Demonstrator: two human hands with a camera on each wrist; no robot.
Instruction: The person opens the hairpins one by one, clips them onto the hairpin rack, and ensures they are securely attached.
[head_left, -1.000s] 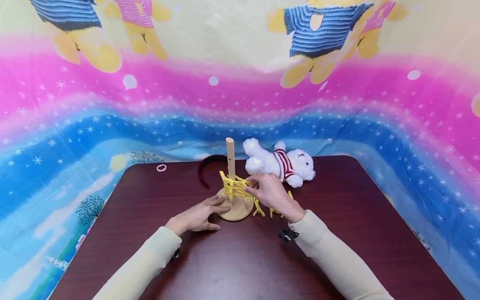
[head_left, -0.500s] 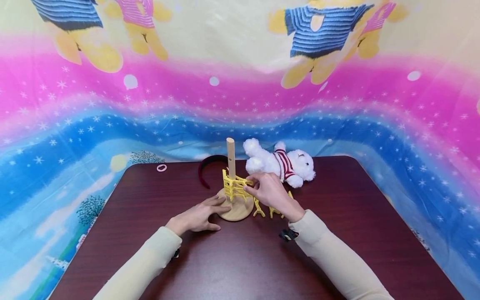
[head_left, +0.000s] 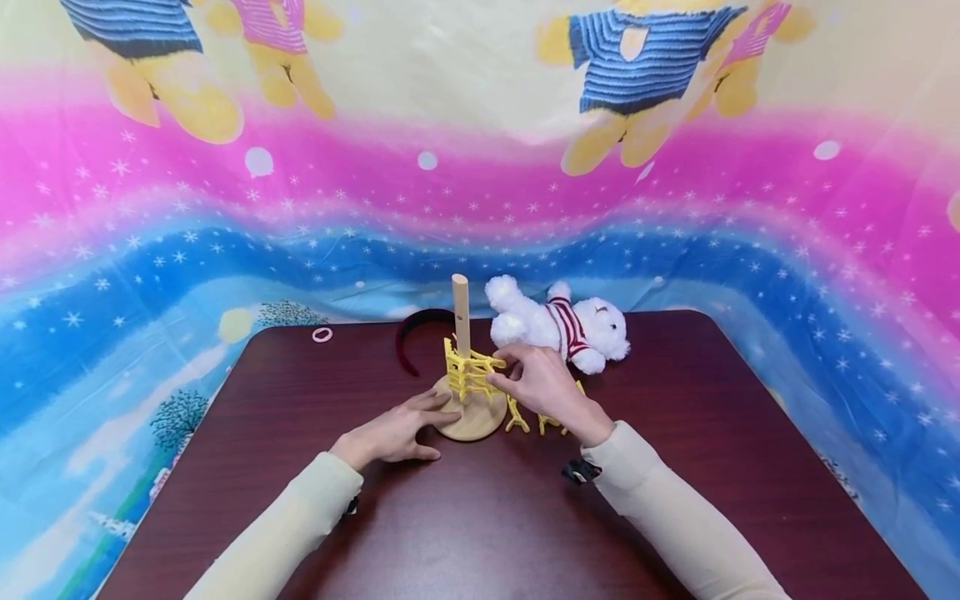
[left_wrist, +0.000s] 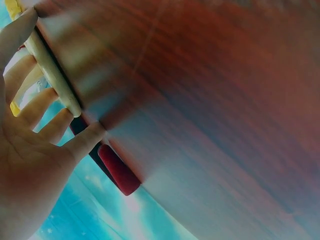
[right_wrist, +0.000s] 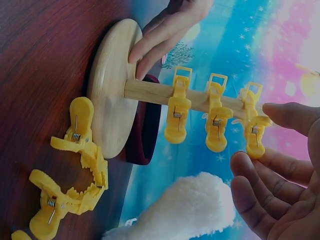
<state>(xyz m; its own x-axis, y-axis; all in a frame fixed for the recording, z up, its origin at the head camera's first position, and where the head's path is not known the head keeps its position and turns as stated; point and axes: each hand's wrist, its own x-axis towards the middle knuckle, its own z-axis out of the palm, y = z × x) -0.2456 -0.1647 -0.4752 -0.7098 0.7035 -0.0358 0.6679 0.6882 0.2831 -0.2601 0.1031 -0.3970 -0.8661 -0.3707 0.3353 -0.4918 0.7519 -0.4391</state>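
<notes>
A wooden stand has a round base (head_left: 471, 429) and an upright post (head_left: 462, 321). Three yellow claw clips with metal springs are clamped along the post: a low one (right_wrist: 176, 131), a middle one (right_wrist: 216, 139) and a top one (right_wrist: 257, 121). My right hand (head_left: 546, 383) pinches the handles of the top clip between thumb and fingertips. My left hand (head_left: 393, 431) rests with spread fingers on the left side of the base, its thumb on the table. Two loose claw clips, a nearer one (right_wrist: 82, 115) and another (right_wrist: 44, 227), lie beside the base under my right arm.
A white teddy bear (head_left: 517, 325) in a striped sweater lies behind my right hand. Behind the post is a dark red headband (head_left: 406, 350). A pink hair tie (head_left: 322, 335) lies near the table's back left edge. A patterned curtain (head_left: 420, 258) surrounds the table.
The jaw end of the clip at my right hand has turned slightly at the post. Both hands have stayed nearly in place.
</notes>
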